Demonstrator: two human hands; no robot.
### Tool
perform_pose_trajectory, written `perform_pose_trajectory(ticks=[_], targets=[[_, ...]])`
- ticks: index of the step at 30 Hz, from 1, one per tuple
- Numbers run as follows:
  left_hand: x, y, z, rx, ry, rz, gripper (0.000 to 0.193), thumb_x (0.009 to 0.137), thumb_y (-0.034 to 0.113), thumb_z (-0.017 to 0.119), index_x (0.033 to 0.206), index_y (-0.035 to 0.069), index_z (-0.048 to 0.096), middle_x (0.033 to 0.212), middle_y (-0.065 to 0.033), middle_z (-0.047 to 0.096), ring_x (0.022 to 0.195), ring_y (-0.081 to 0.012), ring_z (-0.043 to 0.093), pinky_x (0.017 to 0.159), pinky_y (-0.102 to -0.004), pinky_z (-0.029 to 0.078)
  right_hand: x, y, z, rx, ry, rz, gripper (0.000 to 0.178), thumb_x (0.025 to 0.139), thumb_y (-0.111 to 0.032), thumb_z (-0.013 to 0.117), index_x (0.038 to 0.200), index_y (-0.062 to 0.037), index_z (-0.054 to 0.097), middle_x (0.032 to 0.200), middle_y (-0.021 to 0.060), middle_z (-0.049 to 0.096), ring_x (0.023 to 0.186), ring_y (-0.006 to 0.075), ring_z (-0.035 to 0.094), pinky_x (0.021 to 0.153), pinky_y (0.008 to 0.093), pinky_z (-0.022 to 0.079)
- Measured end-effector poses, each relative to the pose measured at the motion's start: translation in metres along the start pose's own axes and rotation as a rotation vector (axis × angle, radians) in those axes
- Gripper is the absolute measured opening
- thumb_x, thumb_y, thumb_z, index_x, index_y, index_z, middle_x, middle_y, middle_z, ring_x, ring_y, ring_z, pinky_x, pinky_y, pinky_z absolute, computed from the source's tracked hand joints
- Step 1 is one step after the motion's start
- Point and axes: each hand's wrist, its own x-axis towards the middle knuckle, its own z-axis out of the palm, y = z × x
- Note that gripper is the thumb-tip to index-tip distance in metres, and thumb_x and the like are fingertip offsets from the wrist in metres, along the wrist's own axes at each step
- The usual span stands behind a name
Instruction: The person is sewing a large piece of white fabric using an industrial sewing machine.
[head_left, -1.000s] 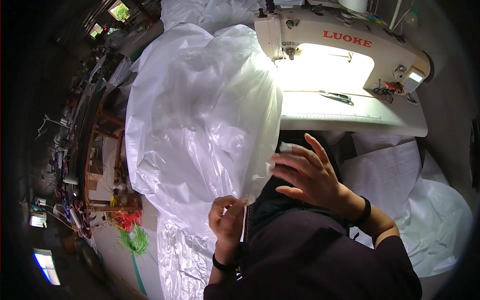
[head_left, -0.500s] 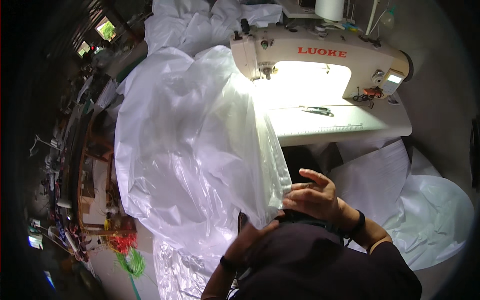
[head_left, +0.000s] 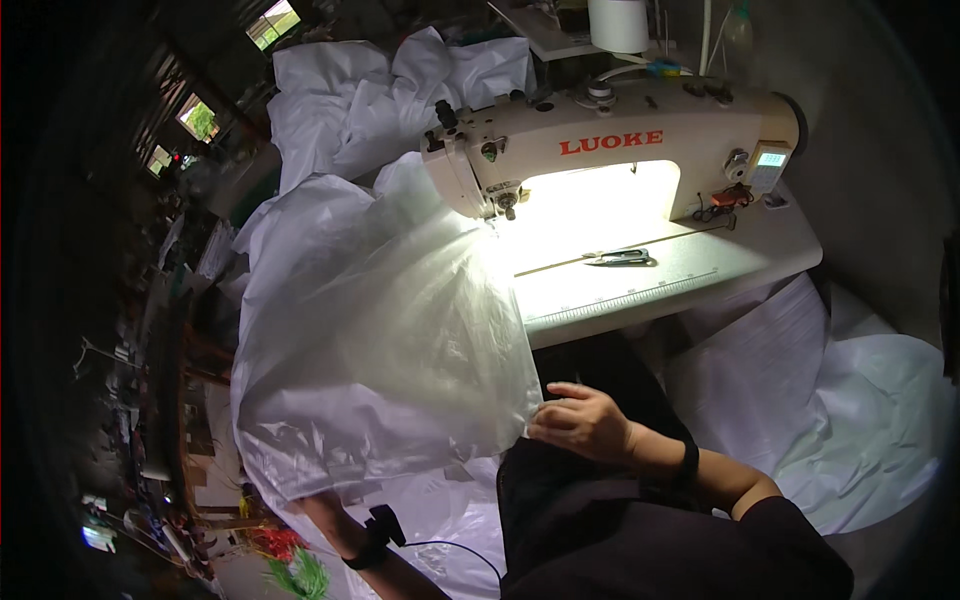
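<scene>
A large, shiny white plastic sheet (head_left: 370, 350) spreads from beneath the sewing machine's needle end toward me, its near part hanging in folds. My right hand (head_left: 580, 422) pinches the sheet's right edge at the near corner, in front of the machine bed. Further left, my left hand (head_left: 318, 512) is at the sheet's lower left edge. Its fingers are hidden by the plastic, so their grip does not show. The white sewing machine (head_left: 610, 140) has its lamp lit over the bed. A pair of thread snips (head_left: 622, 257) lies there, apart from both hands.
More white sheeting is heaped behind the machine's left end (head_left: 330, 100) and on the right (head_left: 850, 430). A white thread cone (head_left: 618, 25) stands at the back. Red strands (head_left: 275, 543) and green strands (head_left: 300, 575) hang at lower left. A cable runs from my left wrist.
My left hand has moved left, away from my right hand, to the sheet's lower left edge. The sheet's near part is spread flatter. The view has shifted, and the machine appears lower.
</scene>
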Motion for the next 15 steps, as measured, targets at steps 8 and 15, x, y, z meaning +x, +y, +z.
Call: perform_pose_trajectory(ticks=[8,15], targets=[[0.049,-0.035,0.058,0.015,-0.091,-0.013,0.063,0.091,0.024,0.062,0.140,-0.010,0.040,0.142,-0.0226,0.046,0.127,-0.0315,0.048,0.106,-0.0382,0.039,0.039,0.063,0.025,-0.160,0.028,0.019,0.004,0.081,-0.019,0.069,0.083,-0.0160,0.068,0.085,-0.0057,0.061,0.085,0.0090,0.064,0.097,0.0351,0.050],[0.103,-0.098,0.088,0.331,-0.401,0.187,0.056,0.089,0.023,0.065,0.136,-0.004,0.048,0.138,-0.0200,0.052,0.124,-0.0324,0.051,0.104,-0.0390,0.039,0.071,0.121,0.045,-0.256,0.056,0.074,0.006,0.080,-0.016,0.067,0.077,-0.0136,0.063,0.080,-0.0012,0.057,0.078,0.0133,0.063,0.096,0.0346,0.050]])
